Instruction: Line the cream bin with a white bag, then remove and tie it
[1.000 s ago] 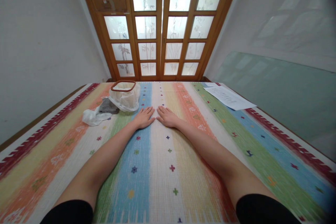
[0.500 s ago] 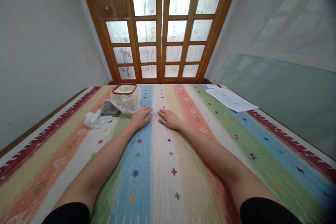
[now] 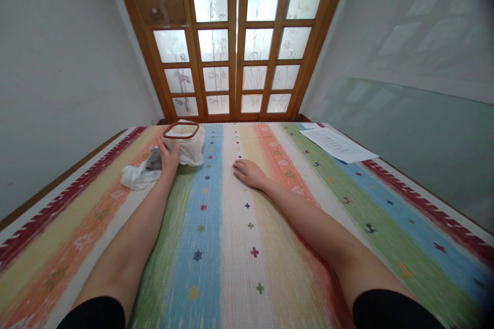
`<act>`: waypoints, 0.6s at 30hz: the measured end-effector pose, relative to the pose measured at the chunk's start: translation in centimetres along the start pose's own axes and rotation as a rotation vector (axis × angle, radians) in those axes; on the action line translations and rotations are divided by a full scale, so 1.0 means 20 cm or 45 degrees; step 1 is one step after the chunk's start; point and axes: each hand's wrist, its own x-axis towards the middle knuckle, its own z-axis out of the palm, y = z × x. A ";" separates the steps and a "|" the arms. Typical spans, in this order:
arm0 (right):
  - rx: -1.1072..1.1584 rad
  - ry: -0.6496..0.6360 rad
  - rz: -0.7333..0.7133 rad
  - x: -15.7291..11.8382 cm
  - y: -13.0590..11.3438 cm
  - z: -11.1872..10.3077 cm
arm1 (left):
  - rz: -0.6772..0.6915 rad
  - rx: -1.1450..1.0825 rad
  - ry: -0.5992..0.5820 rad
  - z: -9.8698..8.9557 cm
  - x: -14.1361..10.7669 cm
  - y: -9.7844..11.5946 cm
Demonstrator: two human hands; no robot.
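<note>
My left hand [image 3: 169, 156] is at the near left side of a small waste bin [image 3: 191, 150]. Its thumb and fingers are spread against the bin's side, and whether they press on it I cannot tell. The bin has a brown rounded rim and a whitish plastic bag liner that hangs over its outside. Just left of that hand lie a folded grey cloth [image 3: 154, 159] and a crumpled white cloth or bag [image 3: 135, 177], partly covered by my wrist. My right hand [image 3: 249, 172] rests palm down on the striped tablecloth [image 3: 235, 226], fingers loosely stretched, holding nothing.
Printed paper sheets [image 3: 337, 145] lie at the far right of the table. Beyond the table's far edge stand wooden doors [image 3: 233, 72] with frosted panes. A greenish glass-like panel [image 3: 405, 133] leans along the right wall.
My left hand has moved left from the middle of the table to the bin's side. The bin has barely shifted in view. My right hand has stayed in place.
</note>
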 end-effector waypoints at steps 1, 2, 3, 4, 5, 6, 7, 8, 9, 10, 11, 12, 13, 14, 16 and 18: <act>-0.003 -0.002 0.000 0.00 0.00 0.00 | -0.069 -0.114 -0.063 0.01 0.01 -0.03; -0.005 -0.006 0.001 0.00 -0.01 0.00 | -0.137 -0.214 -0.123 0.01 0.02 -0.06; -0.006 -0.008 0.004 0.00 -0.01 -0.01 | -0.195 -0.293 -0.180 0.02 0.02 -0.08; -0.006 -0.009 0.005 0.00 -0.01 0.00 | -0.241 -0.351 -0.233 0.02 0.02 -0.10; -0.004 -0.010 0.004 0.00 -0.01 0.00 | -0.274 -0.387 -0.275 0.03 0.02 -0.11; -0.003 -0.009 0.001 0.00 -0.01 0.00 | -0.297 -0.401 -0.303 0.03 0.02 -0.12; -0.003 -0.008 -0.002 0.00 -0.01 0.00 | -0.310 -0.397 -0.326 0.03 0.01 -0.13; -0.005 -0.006 -0.005 0.00 -0.01 0.00 | -0.316 -0.383 -0.343 0.03 0.00 -0.14; -0.006 -0.004 -0.008 0.00 -0.01 0.00 | -0.316 -0.366 -0.354 0.04 -0.01 -0.14; -0.007 -0.001 -0.010 0.00 -0.01 0.00 | -0.312 -0.349 -0.362 0.04 -0.02 -0.14; -0.006 0.004 -0.013 0.00 -0.01 0.00 | -0.303 -0.337 -0.373 0.05 -0.04 -0.14; -0.003 0.010 -0.018 0.00 -0.01 0.00 | -0.292 -0.329 -0.384 0.06 -0.05 -0.14; 0.002 0.016 -0.024 0.00 0.00 0.00 | -0.280 -0.321 -0.398 0.07 -0.06 -0.13; 0.008 0.023 -0.030 0.00 0.00 0.00 | -0.269 -0.310 -0.416 0.08 -0.07 -0.13; 0.033 0.039 -0.041 0.00 0.00 0.01 | -0.253 -0.280 -0.467 0.11 -0.09 -0.11; 0.105 0.081 -0.029 0.01 0.00 0.02 | -0.226 -0.239 -0.532 0.14 -0.12 -0.09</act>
